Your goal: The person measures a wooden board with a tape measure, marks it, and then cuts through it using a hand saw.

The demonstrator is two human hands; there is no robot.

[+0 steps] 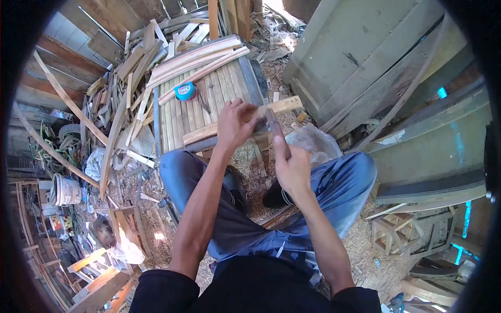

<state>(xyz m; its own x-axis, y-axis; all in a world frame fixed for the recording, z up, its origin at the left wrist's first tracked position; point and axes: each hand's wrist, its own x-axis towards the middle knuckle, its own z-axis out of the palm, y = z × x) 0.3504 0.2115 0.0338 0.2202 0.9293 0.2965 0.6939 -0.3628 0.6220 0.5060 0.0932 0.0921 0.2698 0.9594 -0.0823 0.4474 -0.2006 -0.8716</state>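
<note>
The right hand is gripping a hammer-like tool, seemingly work needing careful aim; the left hand is half-curling alongside (its hold unclear). A wooden strip is crossing a slatted panel; beyond, a tape measure is lying.

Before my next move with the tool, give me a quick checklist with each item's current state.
1. Right hand wrapped round the handle of the tool: ok.
2. Left-hand fingers well away from the tool's working end: not ok, they are right by it.
3. What the left fingers pinch, if anything: cannot tell, blurred.
4. Wooden strip supported along its full length: not ok, its right end juts past the edge of the slatted panel.
5. Tape measure apart from that strip: ok, it lies farther back on the panel.
</note>
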